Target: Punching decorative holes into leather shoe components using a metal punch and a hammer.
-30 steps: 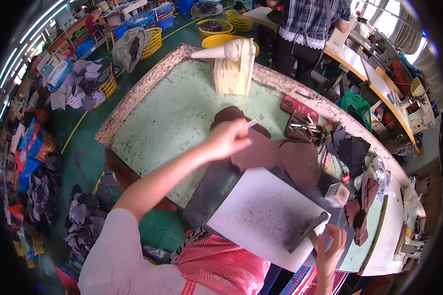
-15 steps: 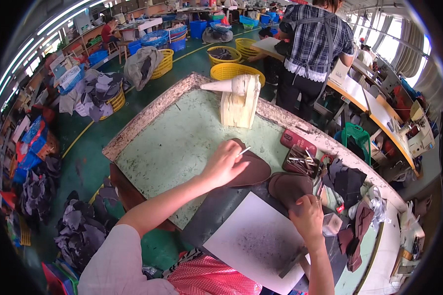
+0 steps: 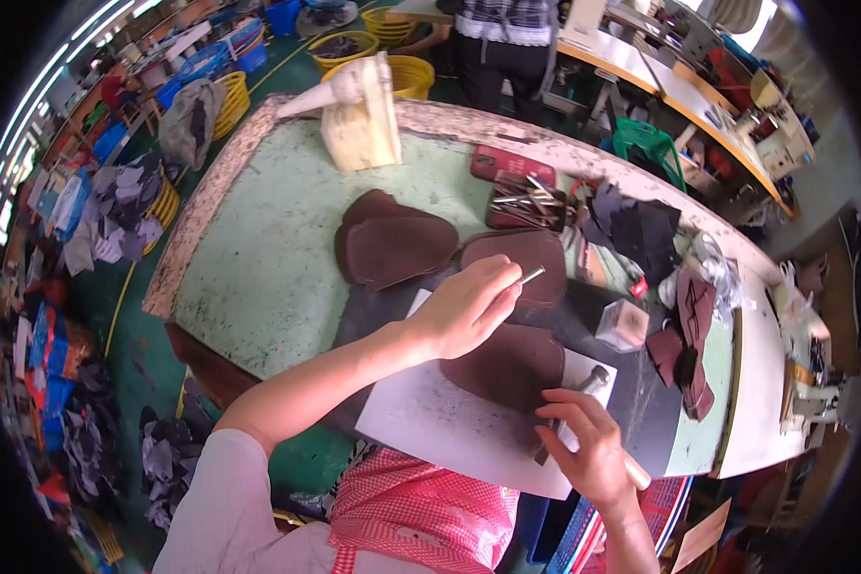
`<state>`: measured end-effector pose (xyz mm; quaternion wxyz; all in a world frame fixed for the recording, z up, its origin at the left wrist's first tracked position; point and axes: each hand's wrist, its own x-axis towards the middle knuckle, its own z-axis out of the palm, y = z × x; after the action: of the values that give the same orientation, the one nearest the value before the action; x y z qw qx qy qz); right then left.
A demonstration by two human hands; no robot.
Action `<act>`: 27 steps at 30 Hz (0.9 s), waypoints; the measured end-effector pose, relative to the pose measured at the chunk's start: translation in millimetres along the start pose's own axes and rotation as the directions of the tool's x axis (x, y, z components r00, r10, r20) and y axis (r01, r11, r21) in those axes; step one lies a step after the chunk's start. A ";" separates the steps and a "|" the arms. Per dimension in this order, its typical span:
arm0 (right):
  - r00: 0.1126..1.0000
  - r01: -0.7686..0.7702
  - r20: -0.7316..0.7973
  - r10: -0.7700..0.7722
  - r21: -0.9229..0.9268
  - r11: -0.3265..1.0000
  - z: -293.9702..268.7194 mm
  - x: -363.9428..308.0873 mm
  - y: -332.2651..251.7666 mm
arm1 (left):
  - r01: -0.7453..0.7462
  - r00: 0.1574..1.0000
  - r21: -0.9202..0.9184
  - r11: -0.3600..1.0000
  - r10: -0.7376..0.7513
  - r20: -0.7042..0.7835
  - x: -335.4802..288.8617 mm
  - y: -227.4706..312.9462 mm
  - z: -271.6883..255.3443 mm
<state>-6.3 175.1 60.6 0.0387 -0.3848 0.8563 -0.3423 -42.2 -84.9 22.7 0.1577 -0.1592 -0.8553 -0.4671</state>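
Note:
My left hand (image 3: 471, 311) is closed on a slim metal rod (image 3: 533, 275), likely a hand punch, raised above the work. Below it, a dark brown rounded flat piece (image 3: 507, 368) lies on a white board (image 3: 421, 407). My right hand (image 3: 588, 445) is over a hammer (image 3: 598, 380) on the board's right side, thumb and fingers apart; the palm hides the middle of the tool. Its light wooden handle end shows by my wrist. Farther back are more brown pieces, one stack (image 3: 399, 251) at left and another piece (image 3: 543, 273) behind my left hand.
A box of metal punches (image 3: 526, 203) stands beside a dark red case (image 3: 512, 165). To the right are a clear block (image 3: 623, 324), dark scraps (image 3: 641, 228) and brown strips (image 3: 695, 316). A wooden block with a cone (image 3: 359, 115) stands at the far edge. Another person (image 3: 502, 57) stands beyond.
My view has tilted down and right. A brown piece now lies on the white board, and my right hand has left the brown pieces for the hammer. My left hand, with the rod, moved right.

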 end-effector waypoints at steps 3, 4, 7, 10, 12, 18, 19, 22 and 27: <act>0.957 -0.221 -0.205 0.205 -0.060 0.973 -13.3 -37.0 2.6 | -0.060 0.997 -0.092 0.994 0.065 0.048 20.0 -1.2 27.6; 0.952 -0.259 -0.196 0.236 -0.095 0.961 -18.6 -46.3 4.9 | -0.080 0.992 -0.078 0.994 0.087 0.092 33.4 2.6 34.3; 0.933 -0.338 -0.166 0.319 -0.104 0.935 -20.3 -62.6 15.0 | -0.133 0.991 -0.131 0.982 0.129 -0.039 74.0 15.0 75.6; 0.923 -0.374 -0.115 0.367 -0.043 0.926 -6.6 -66.6 24.2 | -0.198 0.975 -0.260 0.945 0.161 -0.156 99.2 22.2 115.8; 0.899 -0.419 -0.091 0.428 0.105 0.902 2.8 -72.1 26.7 | -0.307 0.951 -0.037 0.951 0.305 -0.047 109.4 8.0 133.9; 0.911 -0.407 -0.091 0.402 -0.044 0.912 1.0 -65.6 35.4 | 0.003 0.995 -0.283 0.959 0.027 0.100 86.5 21.2 85.8; 0.901 -0.430 -0.059 0.430 0.018 0.903 -0.4 -65.4 39.8 | 0.066 0.988 -0.321 0.945 -0.017 0.152 78.1 16.4 75.0; 0.889 -0.436 -0.114 0.444 0.092 0.895 -5.2 -69.3 47.4 | 0.381 0.912 -0.483 0.788 -0.232 0.339 47.2 7.1 38.0; 0.643 -0.600 -0.116 0.757 0.539 0.591 -13.9 -97.2 31.1 | 0.385 0.920 -0.464 0.797 -0.292 0.262 -3.0 -9.6 -1.2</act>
<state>37.6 264.1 32.9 0.1112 0.0616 0.8258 -0.5494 -43.4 -91.2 14.9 -0.0528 -0.0799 -0.7270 -0.6799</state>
